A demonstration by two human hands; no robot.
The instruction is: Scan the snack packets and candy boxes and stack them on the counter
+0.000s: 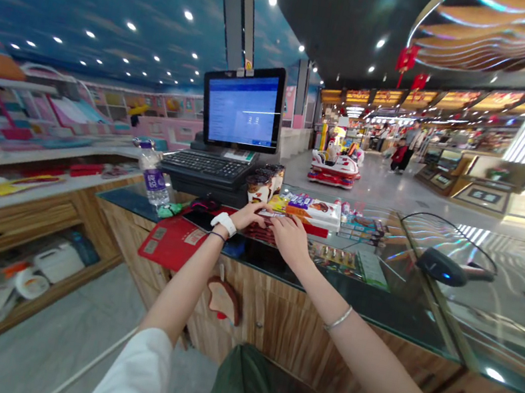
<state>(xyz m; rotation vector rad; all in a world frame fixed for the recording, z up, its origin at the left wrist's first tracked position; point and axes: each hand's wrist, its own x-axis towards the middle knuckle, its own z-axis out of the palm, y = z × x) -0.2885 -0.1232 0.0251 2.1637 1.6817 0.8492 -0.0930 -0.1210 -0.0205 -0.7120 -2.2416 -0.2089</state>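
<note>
Head: red packet against right hand

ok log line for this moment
left hand: on red packs | right hand: on red packs | site: glass counter | nearby: snack boxes, keyboard

The left hand and right hand lie on packets on the glass counter. Cups stand just behind the fingers, with snack boxes behind-right. The keyboard and monitor are behind-left, the water bottle is left and the barcode scanner is well right.
</note>
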